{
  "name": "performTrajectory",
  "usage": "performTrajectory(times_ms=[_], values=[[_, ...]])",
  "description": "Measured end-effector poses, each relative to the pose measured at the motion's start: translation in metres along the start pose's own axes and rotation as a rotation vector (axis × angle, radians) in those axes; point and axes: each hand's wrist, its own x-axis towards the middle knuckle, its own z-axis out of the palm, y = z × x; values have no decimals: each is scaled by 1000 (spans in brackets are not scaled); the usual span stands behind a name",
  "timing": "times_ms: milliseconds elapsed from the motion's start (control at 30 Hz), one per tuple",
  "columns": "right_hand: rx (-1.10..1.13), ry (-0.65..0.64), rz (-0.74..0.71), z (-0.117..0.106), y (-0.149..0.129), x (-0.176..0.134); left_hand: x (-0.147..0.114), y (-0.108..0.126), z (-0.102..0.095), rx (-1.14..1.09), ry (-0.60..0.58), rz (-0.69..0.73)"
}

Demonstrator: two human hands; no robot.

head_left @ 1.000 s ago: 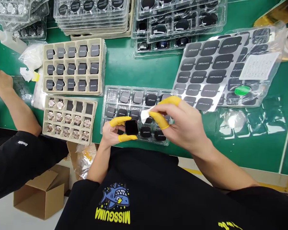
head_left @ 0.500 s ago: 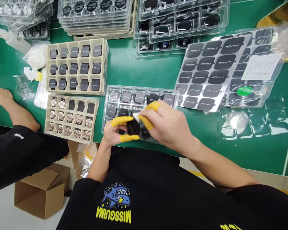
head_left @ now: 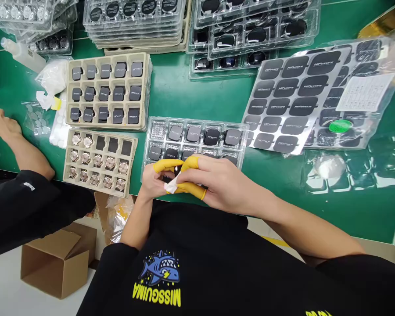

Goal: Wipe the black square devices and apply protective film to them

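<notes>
My left hand (head_left: 153,181), yellow cots on its finger and thumb, grips a glossy black square watch head (head_left: 177,170) by its edges. Most of that piece is hidden behind my fingers. My right hand (head_left: 219,182), also with yellow finger cots, pinches a white wiping cloth (head_left: 171,186) against it. Both hands are above the near edge of a clear plastic tray (head_left: 197,120), which holds square black pieces with HiFuture labels. The tray's top left pocket contains no such piece.
To the left lie a beige tray of square pieces (head_left: 108,125) and a tray of round watches (head_left: 100,153). Label sheets (head_left: 279,105) are on the right. Stacked clear trays (head_left: 134,33) stand behind. Another person's hand (head_left: 5,127) rests at far left.
My right hand has moved down and left with the white cloth, now at the near side of the watch head. The watch head has tilted and shows less of its dark face.
</notes>
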Motion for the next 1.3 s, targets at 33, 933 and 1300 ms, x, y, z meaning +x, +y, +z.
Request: performTrajectory(times_ms=[33,933,1300], values=[[-18,-36,-14,-4,2,-2,-2,-1,-1,-16,22,-4],[-287,-22,-5,-22,22,-18,-3,7,-21,-181,192,12],[-104,292,17,-28,-5,-16,12,19,-13,-139,104,95]])
